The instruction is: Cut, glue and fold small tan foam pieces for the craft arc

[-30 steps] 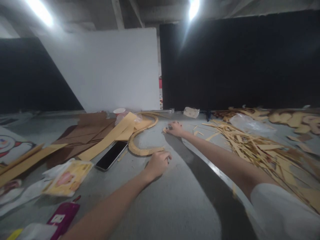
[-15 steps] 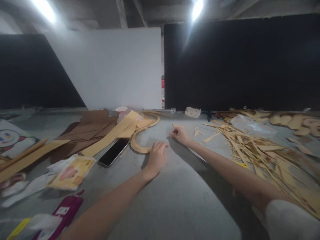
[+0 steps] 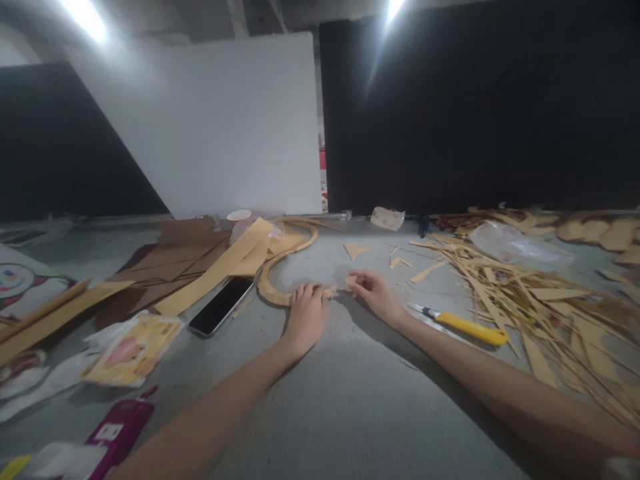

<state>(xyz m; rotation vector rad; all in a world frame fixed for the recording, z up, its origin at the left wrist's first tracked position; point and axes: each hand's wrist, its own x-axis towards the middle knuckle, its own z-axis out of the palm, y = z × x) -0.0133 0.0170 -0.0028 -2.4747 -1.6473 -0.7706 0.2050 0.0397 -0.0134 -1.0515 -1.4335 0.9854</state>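
A: Where is the curved strip (image 3: 270, 288) to be found?

B: It is laid on the grey table (image 3: 350, 407) in a winding line, with its far part run up toward the boards and its near end brought round in front of the person. That near end is covered by the left hand (image 3: 307, 315), and only a short tip is left showing past the fingers.

A: Is it gripped there?

B: The fingers are bent over it, palm down, and it is touched from above; whether it is closed upon underneath cannot be told.

A: And the right hand (image 3: 377, 297)?

B: It is held just beside the tip, with the thumb and fingertips nearly brought together. A small tan piece (image 3: 351, 282) is pinched between them, though its shape is too blurred to be made out.

A: What is placed nearby?

B: A yellow knife (image 3: 470, 328) is laid just beyond the right forearm, its blade pointed toward the wrist. A triangular scrap (image 3: 356, 251) is seen beyond the right hand, and a heap of thin offcuts (image 3: 505, 297) is spread to the right. On the left, a phone (image 3: 221, 307) is set between the curved strip and a tissue packet (image 3: 133, 350).
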